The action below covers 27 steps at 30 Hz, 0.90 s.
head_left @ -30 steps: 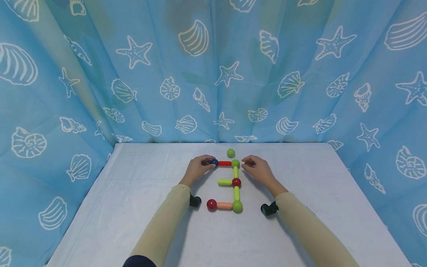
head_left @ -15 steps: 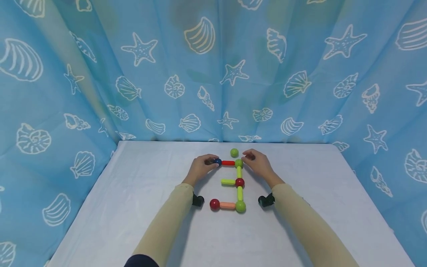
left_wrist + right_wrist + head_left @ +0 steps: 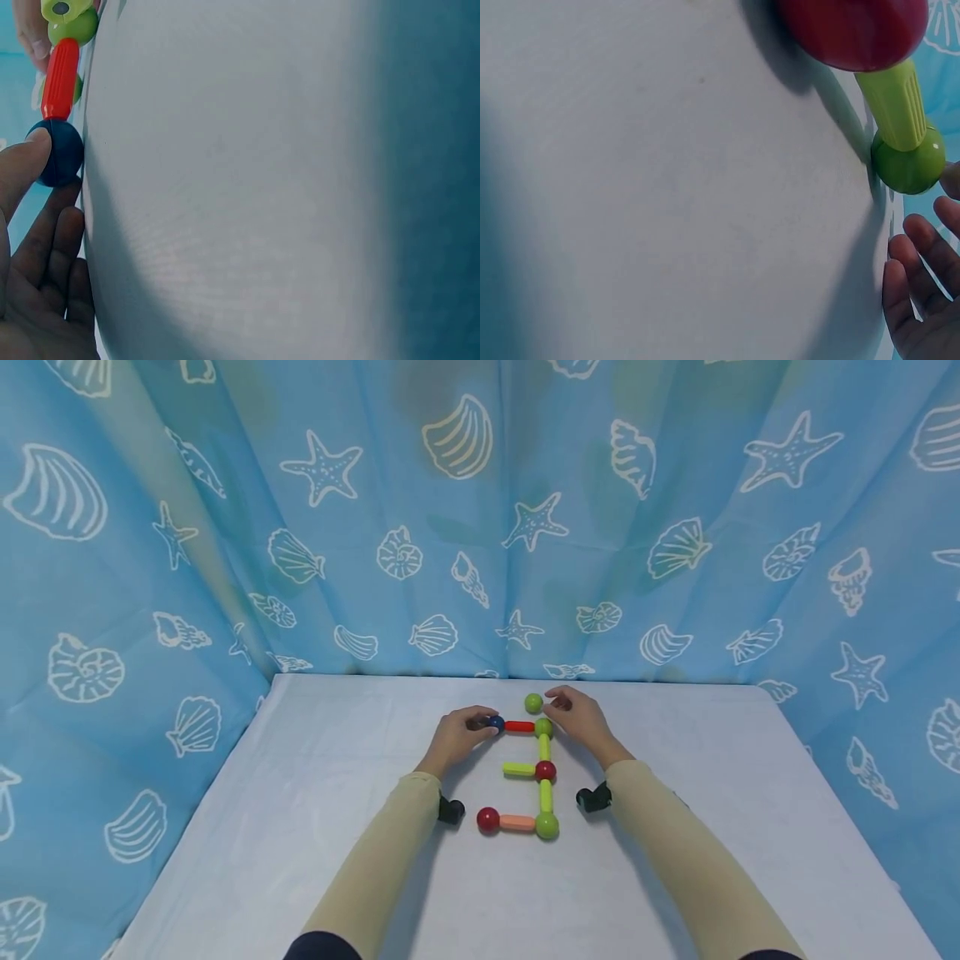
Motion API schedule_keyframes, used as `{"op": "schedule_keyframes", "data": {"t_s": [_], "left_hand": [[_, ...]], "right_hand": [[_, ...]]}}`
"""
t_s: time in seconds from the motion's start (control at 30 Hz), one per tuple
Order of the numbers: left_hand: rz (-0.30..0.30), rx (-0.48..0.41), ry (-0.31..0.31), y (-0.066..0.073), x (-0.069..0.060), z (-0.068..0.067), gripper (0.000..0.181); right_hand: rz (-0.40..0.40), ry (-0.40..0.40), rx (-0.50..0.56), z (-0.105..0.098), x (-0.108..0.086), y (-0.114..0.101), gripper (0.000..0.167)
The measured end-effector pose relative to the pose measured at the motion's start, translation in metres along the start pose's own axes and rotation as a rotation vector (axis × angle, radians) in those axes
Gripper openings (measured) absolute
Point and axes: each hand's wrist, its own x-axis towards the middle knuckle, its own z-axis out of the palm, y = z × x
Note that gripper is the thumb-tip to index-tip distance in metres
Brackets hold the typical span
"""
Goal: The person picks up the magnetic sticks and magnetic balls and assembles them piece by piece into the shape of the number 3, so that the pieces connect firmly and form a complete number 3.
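My left hand (image 3: 459, 733) pinches a dark blue ball (image 3: 64, 154) between thumb and fingers. From that ball a red stick (image 3: 519, 727) runs to a green ball (image 3: 543, 727). Two yellow-green sticks and a red ball (image 3: 545, 771) carry the shape down to another green ball (image 3: 547, 825). A short yellow-green stick (image 3: 519, 769) juts left from the middle ball. My right hand (image 3: 581, 720) has loosely bent fingers, holding nothing; its fingertips are close to a loose green ball (image 3: 533, 702) and the upper corner ball. Whether the thumb touches the corner ball I cannot tell.
At the bottom of the shape a salmon stick (image 3: 517, 823) ends in a red ball (image 3: 488, 820). A white cloth covers the table (image 3: 360, 727). Behind its far edge hangs a blue curtain (image 3: 480, 527) with shell patterns. Black wrist cameras hang under both sleeves.
My right hand has moved up beside the loose green ball. My left hand keeps its pinch on the blue ball. The whole head view has shifted slightly right.
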Motion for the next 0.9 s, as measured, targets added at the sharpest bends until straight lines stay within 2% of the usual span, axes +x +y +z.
{"op": "schedule_keyframes", "data": {"t_s": [0.23,0.5,0.9], "left_hand": [[0.022,-0.001,0.008,-0.003,0.001,0.0,0.033],[0.018,-0.012,0.017,-0.002,0.0,0.0,0.032],[0.015,-0.009,0.014,-0.001,0.0,0.0,0.032]], "right_hand": [[0.006,-0.028,0.001,0.003,0.008,-0.004,0.04],[-0.002,-0.068,0.001,0.004,0.011,-0.006,0.044],[0.002,-0.062,-0.008,0.007,0.011,-0.013,0.043]]}}
